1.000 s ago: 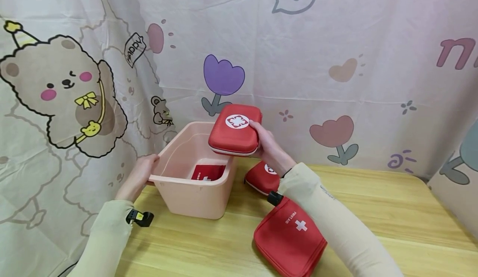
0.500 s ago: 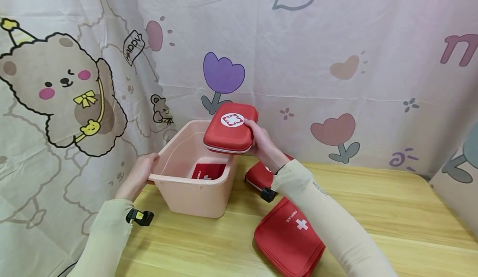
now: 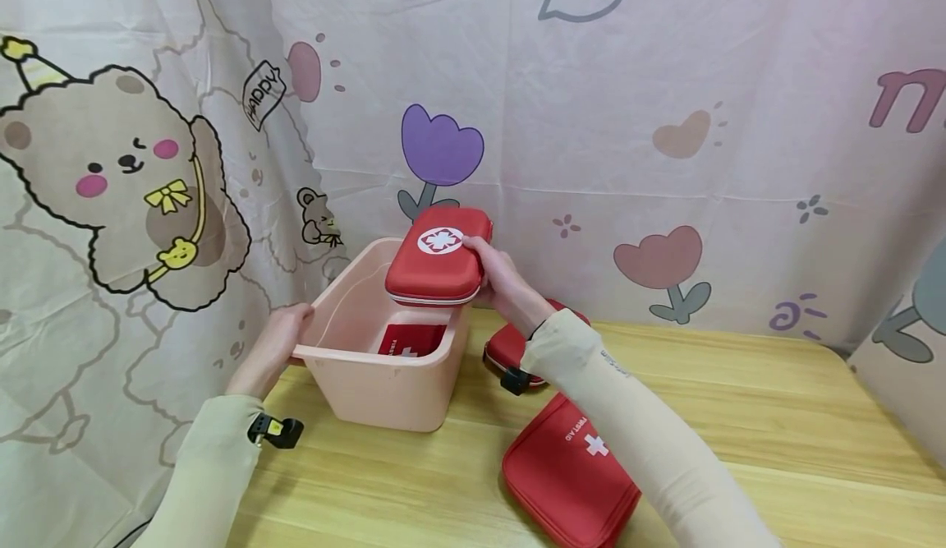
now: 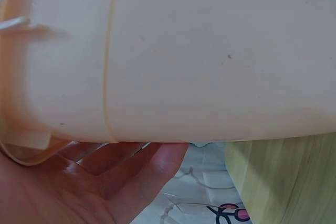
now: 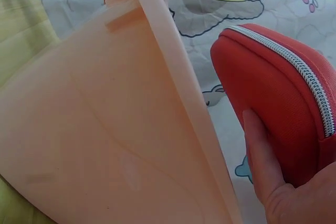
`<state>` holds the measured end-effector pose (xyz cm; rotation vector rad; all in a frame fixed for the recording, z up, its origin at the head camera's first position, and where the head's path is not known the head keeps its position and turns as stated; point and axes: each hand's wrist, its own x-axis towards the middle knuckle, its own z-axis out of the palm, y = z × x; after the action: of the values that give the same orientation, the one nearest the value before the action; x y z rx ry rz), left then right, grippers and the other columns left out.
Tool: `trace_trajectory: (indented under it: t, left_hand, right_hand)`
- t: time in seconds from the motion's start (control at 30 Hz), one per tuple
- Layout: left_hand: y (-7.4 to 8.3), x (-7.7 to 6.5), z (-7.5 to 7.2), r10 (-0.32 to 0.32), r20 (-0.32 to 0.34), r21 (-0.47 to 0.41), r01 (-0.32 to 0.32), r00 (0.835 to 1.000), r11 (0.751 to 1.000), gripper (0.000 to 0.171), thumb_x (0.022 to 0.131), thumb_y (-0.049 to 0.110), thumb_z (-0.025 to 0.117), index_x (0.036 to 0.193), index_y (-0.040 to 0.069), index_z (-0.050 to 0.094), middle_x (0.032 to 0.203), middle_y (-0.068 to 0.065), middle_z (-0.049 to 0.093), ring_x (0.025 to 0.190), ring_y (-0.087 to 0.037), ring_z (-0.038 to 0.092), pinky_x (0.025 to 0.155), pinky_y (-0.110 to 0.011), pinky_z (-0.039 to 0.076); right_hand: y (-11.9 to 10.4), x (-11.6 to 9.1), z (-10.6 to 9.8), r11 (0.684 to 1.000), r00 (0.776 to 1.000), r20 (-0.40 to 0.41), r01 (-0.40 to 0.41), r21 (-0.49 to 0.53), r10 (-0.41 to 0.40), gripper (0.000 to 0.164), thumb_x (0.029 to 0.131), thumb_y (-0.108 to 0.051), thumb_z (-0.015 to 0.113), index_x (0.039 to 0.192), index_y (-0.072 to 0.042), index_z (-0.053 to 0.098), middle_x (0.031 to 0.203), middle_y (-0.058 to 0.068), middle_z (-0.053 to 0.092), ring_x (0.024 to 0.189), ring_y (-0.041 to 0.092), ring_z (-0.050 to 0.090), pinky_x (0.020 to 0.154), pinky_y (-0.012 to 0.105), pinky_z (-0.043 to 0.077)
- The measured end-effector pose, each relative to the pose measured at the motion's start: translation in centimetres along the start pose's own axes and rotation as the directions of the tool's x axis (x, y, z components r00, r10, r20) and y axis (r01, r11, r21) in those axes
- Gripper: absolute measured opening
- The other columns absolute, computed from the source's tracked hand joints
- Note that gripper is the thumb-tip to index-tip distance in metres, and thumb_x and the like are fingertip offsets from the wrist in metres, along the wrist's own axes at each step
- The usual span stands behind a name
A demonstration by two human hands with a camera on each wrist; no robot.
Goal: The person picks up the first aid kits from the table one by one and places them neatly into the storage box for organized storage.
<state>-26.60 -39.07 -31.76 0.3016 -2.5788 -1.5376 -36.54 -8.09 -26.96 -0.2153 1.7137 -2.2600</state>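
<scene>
My right hand (image 3: 506, 281) holds a red zippered first aid case (image 3: 436, 256) with a white round emblem, above the right side of a pale pink plastic bin (image 3: 384, 392). In the right wrist view, the case (image 5: 278, 87) and its silver zipper are beside the bin's rim. My left hand (image 3: 277, 343) grips the bin's left rim. From the left wrist, the fingers of that hand (image 4: 121, 177) lie against the bin's outer wall (image 4: 210, 66). Inside the bin lies a red first aid pouch (image 3: 414, 340), partly hidden by the front wall.
Right of the bin, another red case (image 3: 506, 343) lies on the wooden table (image 3: 369, 482), partly covered by my right wrist. Nearer me is a red pouch (image 3: 562, 474) marked FIRST AID, partly behind my right sleeve. A printed curtain (image 3: 562, 104) hangs behind and to the left.
My right hand has moved left with the case, bringing it further over the bin's opening. The left hand and bin have stayed in place.
</scene>
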Motion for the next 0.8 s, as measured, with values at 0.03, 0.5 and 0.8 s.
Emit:
trace_trajectory:
  t: [0.03, 0.5, 0.8]
  left_hand:
    - [0.0, 0.0, 0.0, 0.000, -0.002, 0.000, 0.000, 1.000, 1.000, 0.057, 0.104, 0.036, 0.024, 0.135, -0.010, 0.040, 0.126, -0.030, 0.048, 0.099, -0.032, 0.056, 0.066, -0.035, 0.056]
    - [0.2, -0.1, -0.1, 0.011, -0.017, -0.001, -0.011, 1.000, 1.000, 0.057, 0.104, 0.035, 0.025, 0.134, -0.011, 0.040, 0.124, -0.030, 0.047, 0.098, -0.032, 0.056, 0.066, -0.035, 0.056]
    - [0.1, -0.1, 0.3, -0.006, -0.030, -0.014, 0.006, 1.000, 1.000, 0.056, 0.104, 0.036, 0.026, 0.134, -0.010, 0.040, 0.122, -0.028, 0.048, 0.094, -0.027, 0.057, 0.067, -0.036, 0.056]
  right_hand:
    - [0.1, 0.0, 0.1, 1.000, 1.000, 0.008, 0.001, -0.008, -0.001, 0.051, 0.093, -0.043, 0.062, 0.131, -0.009, 0.058, 0.110, 0.010, 0.070, 0.076, 0.016, 0.069, 0.071, 0.032, 0.058]
    - [0.0, 1.0, 1.8, 0.996, 0.999, 0.041, 0.011, -0.089, -0.007, 0.048, 0.096, -0.040, 0.060, 0.134, -0.013, 0.050, 0.112, 0.009, 0.069, 0.088, 0.022, 0.071, 0.078, 0.033, 0.057]
    - [-0.1, 1.9, 3.4, 0.993, 0.998, 0.049, 0.044, -0.112, -0.038, 0.043, 0.097, -0.034, 0.060, 0.129, -0.005, 0.055, 0.103, 0.011, 0.071, 0.071, 0.014, 0.068, 0.064, 0.023, 0.055]
